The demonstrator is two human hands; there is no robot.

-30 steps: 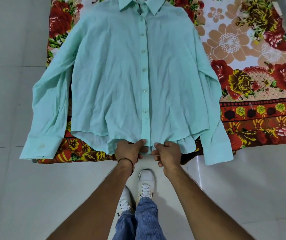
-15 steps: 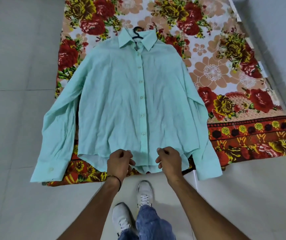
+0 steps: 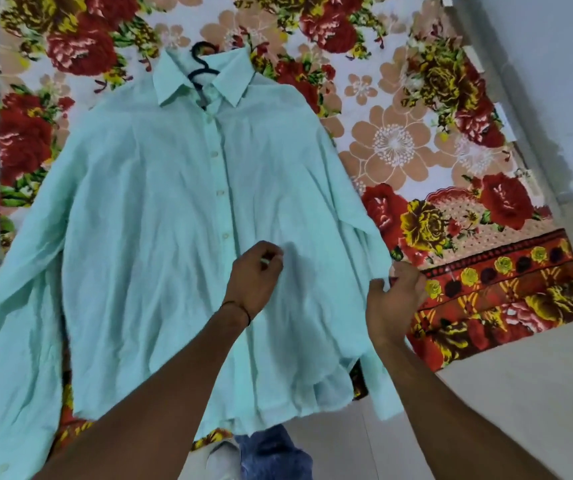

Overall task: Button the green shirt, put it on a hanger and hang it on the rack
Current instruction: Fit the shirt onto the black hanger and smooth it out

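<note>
Pinching cloth: fingers (image 3: 408,277) of right hand (image 3: 394,299) curl with thumb on side edge of green shirt (image 3: 146,237), by sleeve. Left hand (image 3: 254,282) over shirt front, beside button line, fingers curled; blur, cannot tell if gripping cloth. Dark thread band (image 3: 240,308) on left wrist. Shirt lies flat, face up, placket closed, on floral sheet (image 3: 399,150) on tiled floor (image 3: 486,393). Black hanger (image 3: 205,70) hook pokes out of collar.

Buttoned green shirt (image 3: 160,237) flat, hanger (image 3: 199,67) inside
</note>
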